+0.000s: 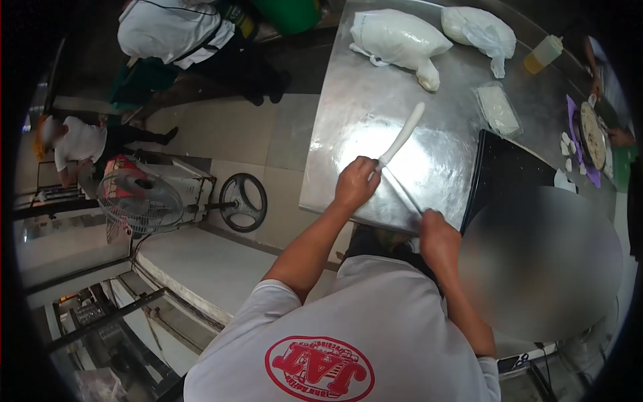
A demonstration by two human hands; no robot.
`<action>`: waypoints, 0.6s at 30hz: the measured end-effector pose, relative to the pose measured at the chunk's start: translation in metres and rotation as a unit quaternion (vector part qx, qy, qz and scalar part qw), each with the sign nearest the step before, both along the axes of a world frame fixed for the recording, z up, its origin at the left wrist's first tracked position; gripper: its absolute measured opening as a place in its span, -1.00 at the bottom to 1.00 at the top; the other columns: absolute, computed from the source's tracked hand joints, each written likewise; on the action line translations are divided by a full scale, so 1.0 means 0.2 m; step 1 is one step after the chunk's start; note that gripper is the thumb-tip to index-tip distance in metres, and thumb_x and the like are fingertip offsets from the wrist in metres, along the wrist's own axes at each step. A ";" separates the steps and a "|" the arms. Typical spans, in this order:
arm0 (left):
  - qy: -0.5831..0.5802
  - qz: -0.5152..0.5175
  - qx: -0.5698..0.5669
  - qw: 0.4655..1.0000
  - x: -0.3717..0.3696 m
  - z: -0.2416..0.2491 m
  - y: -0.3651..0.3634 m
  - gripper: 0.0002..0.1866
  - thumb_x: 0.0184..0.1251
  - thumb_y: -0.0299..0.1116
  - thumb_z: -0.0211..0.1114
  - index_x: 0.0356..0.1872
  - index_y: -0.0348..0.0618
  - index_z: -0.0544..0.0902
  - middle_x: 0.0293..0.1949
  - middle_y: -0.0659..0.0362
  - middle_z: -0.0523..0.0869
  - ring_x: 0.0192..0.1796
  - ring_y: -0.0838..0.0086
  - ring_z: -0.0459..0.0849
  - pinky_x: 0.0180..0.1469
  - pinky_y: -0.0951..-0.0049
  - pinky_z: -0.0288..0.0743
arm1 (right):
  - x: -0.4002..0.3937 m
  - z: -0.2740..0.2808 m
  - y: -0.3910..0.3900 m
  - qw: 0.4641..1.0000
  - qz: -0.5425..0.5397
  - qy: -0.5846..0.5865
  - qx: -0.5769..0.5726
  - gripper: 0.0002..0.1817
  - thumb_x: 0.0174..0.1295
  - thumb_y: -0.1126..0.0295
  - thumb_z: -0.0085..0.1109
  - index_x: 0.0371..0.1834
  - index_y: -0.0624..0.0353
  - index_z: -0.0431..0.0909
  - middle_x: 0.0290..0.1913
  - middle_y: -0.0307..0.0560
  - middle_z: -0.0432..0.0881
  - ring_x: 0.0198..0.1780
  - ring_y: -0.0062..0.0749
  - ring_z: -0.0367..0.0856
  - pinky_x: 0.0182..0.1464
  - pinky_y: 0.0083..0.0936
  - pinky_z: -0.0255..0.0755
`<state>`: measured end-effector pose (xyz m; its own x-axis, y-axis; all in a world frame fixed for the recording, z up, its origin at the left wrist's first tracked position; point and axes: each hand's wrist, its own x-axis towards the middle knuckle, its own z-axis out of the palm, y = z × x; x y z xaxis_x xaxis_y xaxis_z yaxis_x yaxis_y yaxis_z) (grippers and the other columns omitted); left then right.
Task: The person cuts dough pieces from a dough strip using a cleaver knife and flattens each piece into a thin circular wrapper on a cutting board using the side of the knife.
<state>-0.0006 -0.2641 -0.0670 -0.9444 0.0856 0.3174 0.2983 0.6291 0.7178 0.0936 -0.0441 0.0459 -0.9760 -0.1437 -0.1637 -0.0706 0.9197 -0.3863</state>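
A long white rope of dough [404,135] lies slantwise on the metal table [341,127]. My left hand [358,182] is closed at the rope's near end, fingers bent around it. My right hand [439,233], near the table's front edge, is wrapped around the handle of a knife [400,189]. Its long narrow blade points away to the left, and the tip meets the dough close beside my left fingers. The knife handle is hidden inside my right fist.
Bagged white dough [400,40] and a second bag [477,30] lie at the back. Nearby are a squeeze bottle [544,53], a wrapped white block [497,109] and a black tray [506,171]. A fan [140,197] stands left. Other people work left and right.
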 end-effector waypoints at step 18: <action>-0.038 -0.275 -0.161 0.947 -0.19 0.17 0.46 -0.63 0.43 -0.24 0.33 -0.55 -0.29 0.68 -0.42 -0.09 0.63 -0.14 0.01 0.63 -0.08 0.04 0.48 | 0.94 -0.29 0.50 0.889 -0.315 -0.122 -0.309 -0.70 0.47 0.20 0.16 -0.05 0.27 0.50 -0.17 0.28 0.69 -0.09 0.19 0.69 -0.06 -0.07 0.52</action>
